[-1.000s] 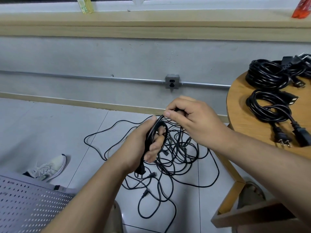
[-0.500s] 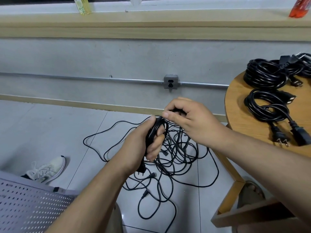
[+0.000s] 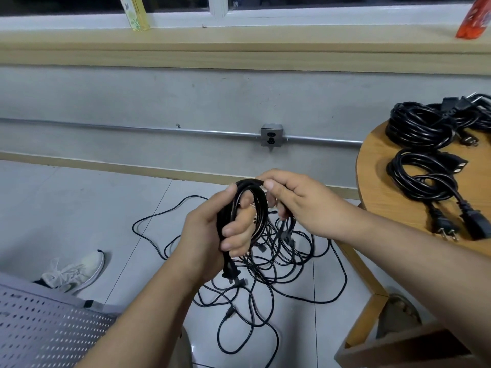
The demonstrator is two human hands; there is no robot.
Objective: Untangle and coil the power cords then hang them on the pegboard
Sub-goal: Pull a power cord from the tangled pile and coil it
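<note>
My left hand (image 3: pixel 212 235) grips a small coil of black power cord (image 3: pixel 261 205), its plug (image 3: pixel 230 274) hanging below my fist. My right hand (image 3: pixel 297 200) pinches the top loop of that coil and holds the cord's running strand, which drops to the floor. Below my hands lies a tangle of black cords (image 3: pixel 268 266) spread over the tiles. Several coiled cords (image 3: pixel 422 179) lie on the round wooden table (image 3: pixel 377 197) at the right. A grey pegboard (image 3: pixel 39 330) fills the lower left corner.
A white sneaker (image 3: pixel 75 272) lies on the floor at the left. A wall socket (image 3: pixel 271 135) sits on a metal conduit along the grey wall. A wooden stool or frame (image 3: pixel 398 349) stands at the lower right beneath the table.
My right hand has laid another loop over the coil in my left hand. The view has tipped slightly upward; the floor tangle has barely shifted.
</note>
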